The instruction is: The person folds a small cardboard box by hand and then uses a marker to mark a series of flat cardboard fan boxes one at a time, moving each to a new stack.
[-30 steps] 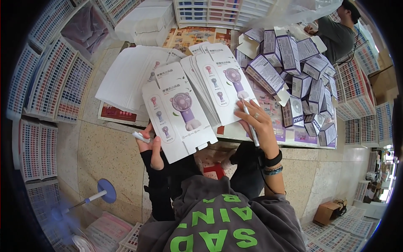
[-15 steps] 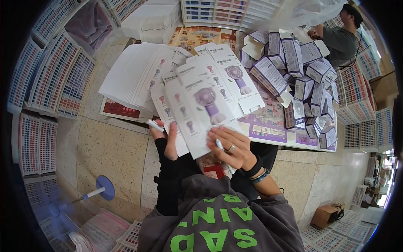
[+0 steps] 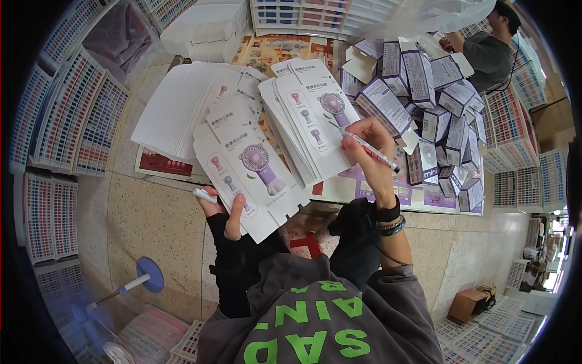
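Note:
My left hand [image 3: 228, 219] grips the lower left corner of several flat printed cartons [image 3: 279, 201], thumb on top. The upper one shows a purple handheld fan and a column of three small fans. A short white cylinder [image 3: 204, 195], perhaps a marker cap, pokes out of the same hand. My right hand [image 3: 374, 151] pinches a white marker [image 3: 377, 156] over the right edge of a second bunch of flat cartons [image 3: 301, 128]. Whether the marker's tip touches the carton is hard to tell. Behind my left hand's cartons lies a fanned white stack [image 3: 176, 115].
Purple and white folded boxes [image 3: 422, 79] are heaped on the table's right side. Tall white stacks [image 3: 209, 30] and a white rack [image 3: 303, 18] stand behind. A person [image 3: 494, 54] is at the far right. A blue fan [image 3: 85, 309] stands on the floor, lower left.
My right hand has gone up and right, from the lower edge of the left hand's cartons to the right-hand bunch. The carton that was moving now lies with those in my left hand, shifted left.

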Available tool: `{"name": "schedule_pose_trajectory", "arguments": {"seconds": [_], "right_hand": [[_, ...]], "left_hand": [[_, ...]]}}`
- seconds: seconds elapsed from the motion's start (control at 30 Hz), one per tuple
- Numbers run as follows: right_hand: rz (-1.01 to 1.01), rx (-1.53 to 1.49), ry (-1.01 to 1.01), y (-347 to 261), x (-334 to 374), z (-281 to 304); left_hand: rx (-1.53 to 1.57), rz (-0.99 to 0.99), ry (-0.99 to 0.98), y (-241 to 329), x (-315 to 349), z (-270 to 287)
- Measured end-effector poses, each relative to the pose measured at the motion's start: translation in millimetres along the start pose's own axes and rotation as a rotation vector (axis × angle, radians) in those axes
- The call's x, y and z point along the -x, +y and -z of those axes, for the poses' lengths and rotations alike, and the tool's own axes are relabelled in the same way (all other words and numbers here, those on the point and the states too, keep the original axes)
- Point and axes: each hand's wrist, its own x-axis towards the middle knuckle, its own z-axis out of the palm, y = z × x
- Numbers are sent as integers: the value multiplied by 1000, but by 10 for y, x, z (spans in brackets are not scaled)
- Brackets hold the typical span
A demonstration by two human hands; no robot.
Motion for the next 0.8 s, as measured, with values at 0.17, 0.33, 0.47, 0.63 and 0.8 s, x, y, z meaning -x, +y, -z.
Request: {"name": "schedule_pose_trajectory", "arguments": {"seconds": [0.17, 0.33, 0.47, 0.63, 0.8], "right_hand": [[99, -141, 131, 40, 108, 188], [113, 458, 47, 124, -92, 280], [51, 324, -25, 204, -63, 225], [29, 348, 26, 237, 48, 270], [34, 471, 77, 274, 113, 429]], "left_hand": [[-115, -10, -67, -347, -83, 193], [-359, -106, -159, -373, -335, -77], [-233, -43, -212, -254, -489, -220], [-249, -105, -423, -371, -687, -268], [-257, -91, -465, -531, -823, -528]]}}
